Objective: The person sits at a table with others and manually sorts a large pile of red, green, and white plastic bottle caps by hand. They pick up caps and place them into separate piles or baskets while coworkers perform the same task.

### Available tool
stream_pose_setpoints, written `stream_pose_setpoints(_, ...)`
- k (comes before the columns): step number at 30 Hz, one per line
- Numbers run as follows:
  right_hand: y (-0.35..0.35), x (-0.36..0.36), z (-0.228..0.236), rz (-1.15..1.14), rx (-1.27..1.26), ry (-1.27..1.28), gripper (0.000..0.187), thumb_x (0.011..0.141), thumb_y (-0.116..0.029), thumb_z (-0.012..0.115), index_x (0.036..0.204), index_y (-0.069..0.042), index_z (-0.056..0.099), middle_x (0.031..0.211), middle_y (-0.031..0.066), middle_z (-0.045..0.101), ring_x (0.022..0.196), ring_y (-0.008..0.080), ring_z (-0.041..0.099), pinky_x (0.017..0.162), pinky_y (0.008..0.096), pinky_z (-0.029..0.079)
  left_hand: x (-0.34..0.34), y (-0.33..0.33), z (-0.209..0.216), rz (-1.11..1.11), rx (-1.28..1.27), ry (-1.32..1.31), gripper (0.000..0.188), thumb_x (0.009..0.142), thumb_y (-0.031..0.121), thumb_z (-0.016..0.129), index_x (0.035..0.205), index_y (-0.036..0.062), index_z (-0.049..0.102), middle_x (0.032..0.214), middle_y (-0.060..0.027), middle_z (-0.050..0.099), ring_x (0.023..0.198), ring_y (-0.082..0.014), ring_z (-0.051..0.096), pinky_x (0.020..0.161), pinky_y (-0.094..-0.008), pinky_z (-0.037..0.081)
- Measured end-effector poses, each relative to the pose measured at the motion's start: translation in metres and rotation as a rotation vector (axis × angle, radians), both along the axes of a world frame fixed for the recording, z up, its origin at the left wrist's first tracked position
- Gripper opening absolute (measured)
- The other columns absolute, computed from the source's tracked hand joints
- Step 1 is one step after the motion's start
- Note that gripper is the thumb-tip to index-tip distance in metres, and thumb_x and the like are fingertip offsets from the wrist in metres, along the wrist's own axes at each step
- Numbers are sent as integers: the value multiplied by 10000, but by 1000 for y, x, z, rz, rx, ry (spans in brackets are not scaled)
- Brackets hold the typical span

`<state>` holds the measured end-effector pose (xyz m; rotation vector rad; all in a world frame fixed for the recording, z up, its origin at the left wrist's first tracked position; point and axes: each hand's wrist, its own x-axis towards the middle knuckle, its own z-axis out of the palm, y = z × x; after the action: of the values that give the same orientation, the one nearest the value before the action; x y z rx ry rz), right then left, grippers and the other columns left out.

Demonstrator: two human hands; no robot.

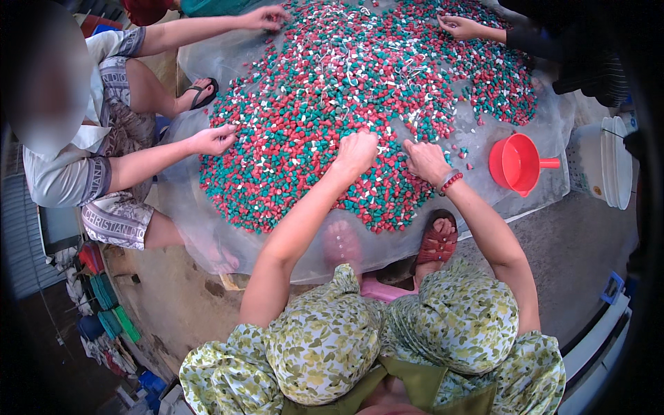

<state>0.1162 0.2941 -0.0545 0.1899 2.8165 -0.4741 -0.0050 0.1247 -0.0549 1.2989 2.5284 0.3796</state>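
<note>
A broad heap of small red, green and white pieces (297, 149), many of them cone-shaped, covers a translucent plastic sheet (266, 256). At the heap's near middle, my left hand (357, 152) is curled into a fist over the pieces; its fingertips are hidden beneath it. To its right is my right hand (427, 162), with a red bead bracelet (451, 181) on the wrist. Its index finger points forward over a thin patch of the heap, and the other fingers are bent under. What either hand holds, if anything, is hidden.
A red dipper (513, 164) rests on the sheet at right, beside white buckets (600, 162). At left, a person's hands (216, 140) work at the heap's edge; another person's hand (460, 28) reaches in from far right. Thin white strips (349, 66) lie on the pieces.
</note>
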Motion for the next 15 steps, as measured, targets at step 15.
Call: stream_pose_setpoints(15, -4, -5, 19, -486, -1821, -314, 317, 848, -99, 408, 1084, 30, 575, 824, 60, 614, 633, 123, 590, 497, 245, 461, -3, -26, 57, 384, 521, -1378, 183, 925, 236, 614, 1010, 80, 567, 637, 105, 413, 469, 13, 292, 406, -182, 204)
